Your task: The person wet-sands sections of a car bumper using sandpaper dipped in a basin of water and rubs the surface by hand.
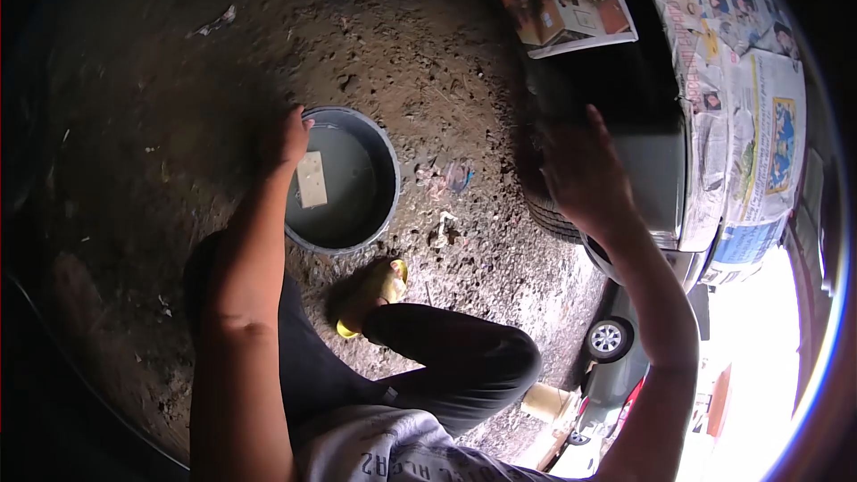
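Left hand (pixel 293 138) grasps the round grey plastic basin (pixel 394 161); right hand (pixel 587 177), fingers released, is beside the smooth dark car panel (pixel 656 170).

Closer to the camera than the fingers (pixel 596 120), a pale grey shirt (pixel 384 446) shows dark lettering (upside down here), with dark trousers (pixel 446 350) and yellow footwear (pixel 346 330).
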### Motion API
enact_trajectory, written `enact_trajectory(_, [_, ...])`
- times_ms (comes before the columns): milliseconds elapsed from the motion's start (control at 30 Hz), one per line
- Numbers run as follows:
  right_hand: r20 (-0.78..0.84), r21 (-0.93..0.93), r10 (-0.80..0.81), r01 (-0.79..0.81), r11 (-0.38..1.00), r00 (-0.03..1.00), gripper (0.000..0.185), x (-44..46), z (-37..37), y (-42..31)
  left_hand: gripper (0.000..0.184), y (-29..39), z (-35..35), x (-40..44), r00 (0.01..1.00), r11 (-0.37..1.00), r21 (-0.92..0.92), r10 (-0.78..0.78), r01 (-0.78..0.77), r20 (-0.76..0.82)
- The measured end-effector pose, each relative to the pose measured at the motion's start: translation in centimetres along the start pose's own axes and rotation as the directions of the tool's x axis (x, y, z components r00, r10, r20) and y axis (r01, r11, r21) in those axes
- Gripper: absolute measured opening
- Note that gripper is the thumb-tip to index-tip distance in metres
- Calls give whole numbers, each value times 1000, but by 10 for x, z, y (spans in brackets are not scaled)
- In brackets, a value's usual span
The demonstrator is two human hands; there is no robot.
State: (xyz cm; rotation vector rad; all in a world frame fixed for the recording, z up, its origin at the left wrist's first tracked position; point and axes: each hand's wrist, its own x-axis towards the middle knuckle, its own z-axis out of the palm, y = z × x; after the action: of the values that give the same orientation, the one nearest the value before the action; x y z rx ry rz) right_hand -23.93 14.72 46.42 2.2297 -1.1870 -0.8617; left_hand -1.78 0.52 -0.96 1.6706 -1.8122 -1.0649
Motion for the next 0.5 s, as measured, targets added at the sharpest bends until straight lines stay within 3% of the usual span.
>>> enact_trajectory(267, [-67,-51,122,-125,991,990,24,-43,-88,47,46,-17,24,0,999,997,-61,36,-39,-40])
enact_trajectory(333, [-38,-13,126,-126,992,991,30,-40,-81,46,47,-15,17,2,999,999,-17,37,-37,-31])
enact_trajectory(500, [115,14,72,-74,997,991,18,6,7,-1,48,-15,11,4,1000,999,52,7,-7,-1])
